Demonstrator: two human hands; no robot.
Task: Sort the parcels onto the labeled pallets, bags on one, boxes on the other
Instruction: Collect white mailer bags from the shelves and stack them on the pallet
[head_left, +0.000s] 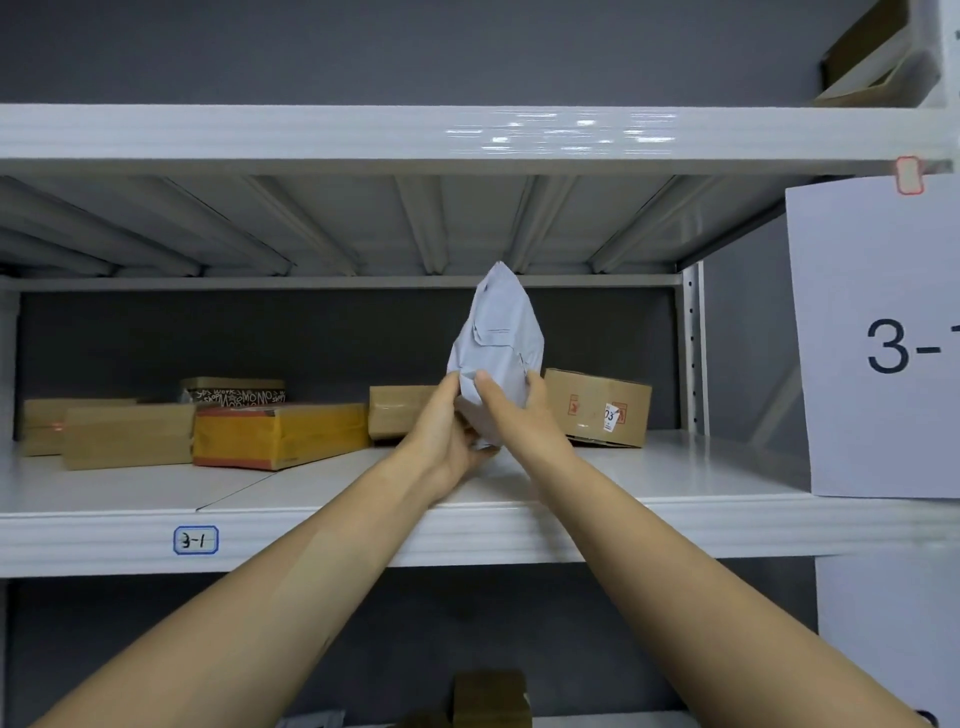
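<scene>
A white plastic parcel bag (498, 332) stands upright over the middle shelf (649, 473), held between both hands. My left hand (447, 431) grips its lower left side and bottom. My right hand (524, 410) grips its lower right side, thumb across the front. Behind the bag sit cardboard boxes: one brown box (602, 405) with a white sticker to the right, another brown box (400, 410) partly hidden behind my left hand. Further left lie a yellow-taped box (280, 434), a flat brown box (127, 434) and a dark printed box (234, 389).
The shelf edge carries a small label reading 3-1 (195, 539). A large paper sheet (883, 338) marked 3- hangs at the right. The upper shelf (363, 135) is close overhead, with a box (872, 57) at its right end. Another box (491, 696) shows on the shelf below.
</scene>
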